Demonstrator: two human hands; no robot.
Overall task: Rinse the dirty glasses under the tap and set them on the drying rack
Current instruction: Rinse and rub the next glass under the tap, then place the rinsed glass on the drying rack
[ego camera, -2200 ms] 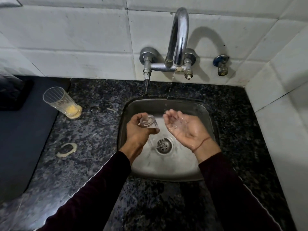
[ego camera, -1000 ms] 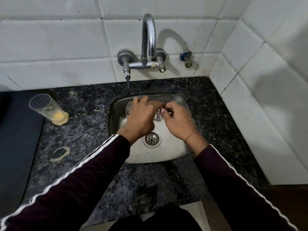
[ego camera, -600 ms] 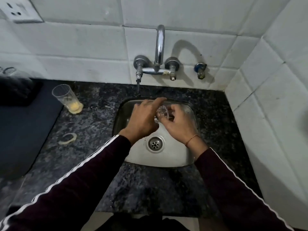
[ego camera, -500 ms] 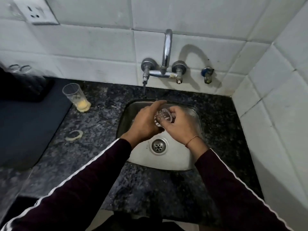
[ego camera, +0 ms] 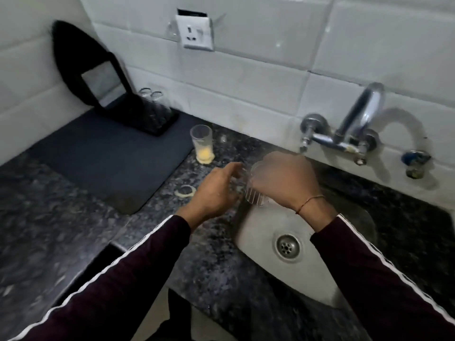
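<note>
My right hand (ego camera: pixel 283 180) grips a clear ribbed glass (ego camera: pixel 256 196) over the left edge of the steel sink (ego camera: pixel 261 232). Just left of the glass my left hand (ego camera: pixel 218 190) hovers with its fingers apart, empty. A dirty glass (ego camera: pixel 202 143) with yellow residue at its bottom stands on the dark counter. The black drying rack (ego camera: pixel 152 119) sits at the back left against the wall, with clear glasses (ego camera: pixel 154 99) on it. The tap (ego camera: pixel 344 136) is on the wall to the right.
A dark mat (ego camera: pixel 103 161) covers the counter left of the sink. A pale ring (ego camera: pixel 185 191) lies on the counter near my left hand. A black-framed mirror (ego camera: pixel 98 82) leans on the wall, and a wall socket (ego camera: pixel 195 33) hangs above.
The glass has moved from under the tap to the sink's left edge. My left hand has let go of it; my right hand alone holds it. The view has swung left.
</note>
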